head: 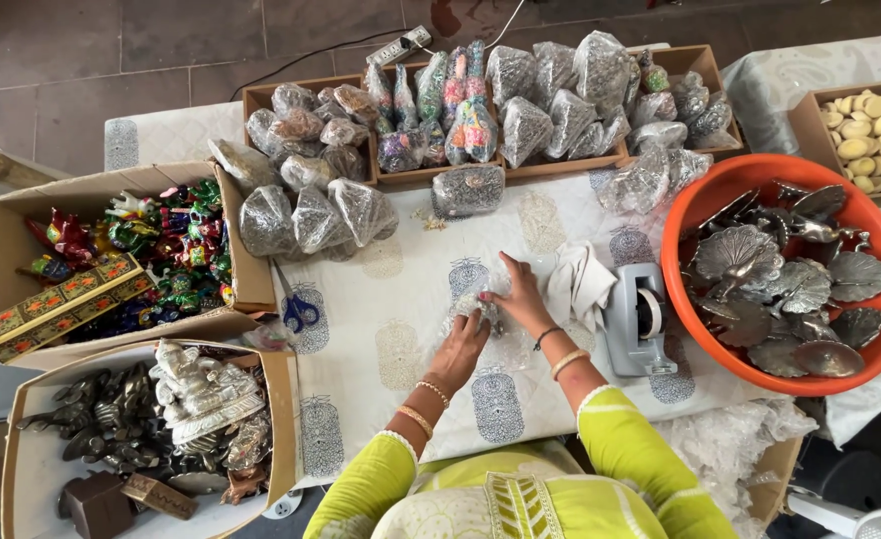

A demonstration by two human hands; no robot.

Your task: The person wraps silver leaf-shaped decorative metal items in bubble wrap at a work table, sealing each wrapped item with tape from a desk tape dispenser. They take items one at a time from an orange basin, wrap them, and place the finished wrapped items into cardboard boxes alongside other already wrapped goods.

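Observation:
Both hands rest on a small metal item wrapped in clear plastic (pixel 479 305) at the middle of the patterned tablecloth (pixel 401 349). My left hand (pixel 457 349) presses down on its near side with fingers curled over it. My right hand (pixel 518 295) holds its far right side, fingers spread on the wrap. Bangles circle both wrists, and the sleeves are lime green. A crumpled white cloth (pixel 578 281) lies just right of my right hand.
A grey tape dispenser (pixel 640 321) sits right of the cloth, beside an orange tub (pixel 690 215) of silver peacock figures. Wrapped items in plastic bags (pixel 316 215) fill wooden trays behind. Cardboard boxes (pixel 6 235) of colourful and metal figurines stand left, with blue scissors (pixel 299 310) nearby.

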